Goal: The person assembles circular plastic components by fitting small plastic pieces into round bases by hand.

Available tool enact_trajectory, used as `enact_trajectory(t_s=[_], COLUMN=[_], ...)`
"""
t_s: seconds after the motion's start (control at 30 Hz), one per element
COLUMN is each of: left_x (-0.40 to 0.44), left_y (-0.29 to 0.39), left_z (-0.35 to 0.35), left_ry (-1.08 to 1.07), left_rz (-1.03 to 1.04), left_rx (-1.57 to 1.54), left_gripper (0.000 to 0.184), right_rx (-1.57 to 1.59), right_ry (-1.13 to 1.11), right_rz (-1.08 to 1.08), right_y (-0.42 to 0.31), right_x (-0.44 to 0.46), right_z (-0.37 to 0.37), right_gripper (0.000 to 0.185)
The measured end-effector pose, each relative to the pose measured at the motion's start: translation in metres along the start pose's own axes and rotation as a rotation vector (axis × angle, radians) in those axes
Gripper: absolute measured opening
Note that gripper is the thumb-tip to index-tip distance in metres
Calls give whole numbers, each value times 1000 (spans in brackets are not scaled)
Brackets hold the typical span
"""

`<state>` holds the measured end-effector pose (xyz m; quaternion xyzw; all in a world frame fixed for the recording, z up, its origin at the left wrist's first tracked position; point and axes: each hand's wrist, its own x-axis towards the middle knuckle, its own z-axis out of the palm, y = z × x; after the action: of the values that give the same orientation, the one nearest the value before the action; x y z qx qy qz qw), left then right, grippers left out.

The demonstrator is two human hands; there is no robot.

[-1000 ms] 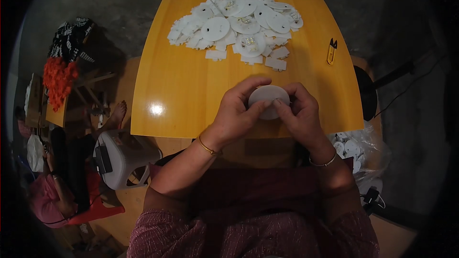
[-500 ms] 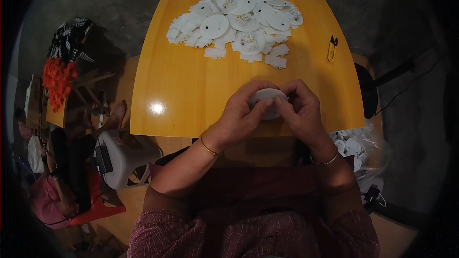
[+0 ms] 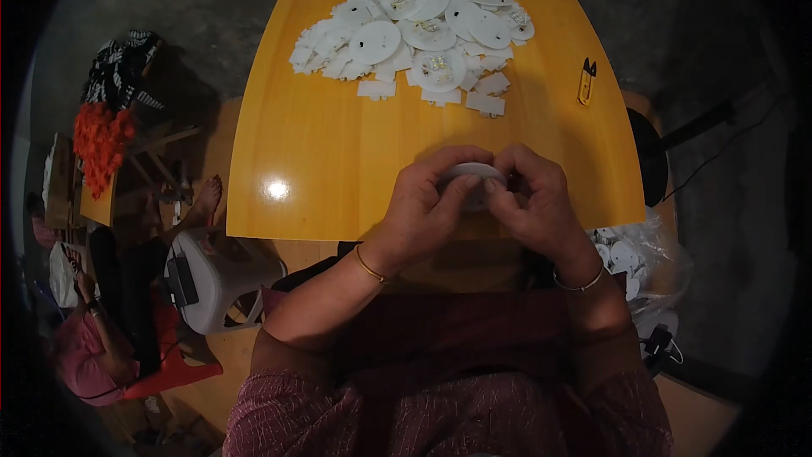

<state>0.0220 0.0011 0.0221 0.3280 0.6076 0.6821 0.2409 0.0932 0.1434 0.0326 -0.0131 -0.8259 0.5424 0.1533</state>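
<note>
Between my two hands is a white round disc (image 3: 474,171), held above the near edge of the yellow table (image 3: 330,178). My left hand (image 3: 436,195) grips its left side, thumb on the near face and fingers behind. On the right side, my right hand (image 3: 533,195) pinches the disc with thumb and fingers. Small dark spots show on the disc, but the thumbs cover much of it. Farther back lies a pile of white discs (image 3: 375,42) and small white rectangular cards (image 3: 485,104), some with tiny metallic pieces on them.
Yellow-handled thread snips (image 3: 586,83) lie at the table's right side. Below the right edge is a clear plastic bag (image 3: 655,254) of similar white discs. A grey stool (image 3: 216,288) and a seated person (image 3: 97,347) are at left, near orange material (image 3: 103,140).
My right thumb has bent and shifted slightly down on the disc. Both hands still hold it in nearly the same place. The view has tilted slightly.
</note>
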Motion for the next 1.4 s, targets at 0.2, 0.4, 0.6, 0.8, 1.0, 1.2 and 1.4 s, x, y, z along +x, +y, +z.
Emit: enact_trajectory(t_s=[0.2,0.4,0.6,0.8,1.0,1.2,1.4], left_x=[-1,3,6,6,5,6,5], left_y=[-10,-9,-8,-7,-7,-7,-4], left_z=[3,1,0,-10,-10,-9,-8], left_ry=[83,114,133,68,-45,-51,-27], left_rz=[-37,-35,-47,-113,-129,-101,-23], left_rx=[45,123,-126,-287,-151,-210,-185], left_gripper=[22,21,28,29,24,23,21], right_rx=[-65,-3,345,326,253,172,140], right_ry=[78,159,225,156,142,128,52], right_rz=[-52,11,46,28,-19,-99,-2], right_y=[6,4,15,19,11,13,5], right_x=[-4,-5,-6,-3,-2,-1,-2], right_z=[11,17,20,14,11,10,6], right_gripper=[9,10,10,10,10,11,11])
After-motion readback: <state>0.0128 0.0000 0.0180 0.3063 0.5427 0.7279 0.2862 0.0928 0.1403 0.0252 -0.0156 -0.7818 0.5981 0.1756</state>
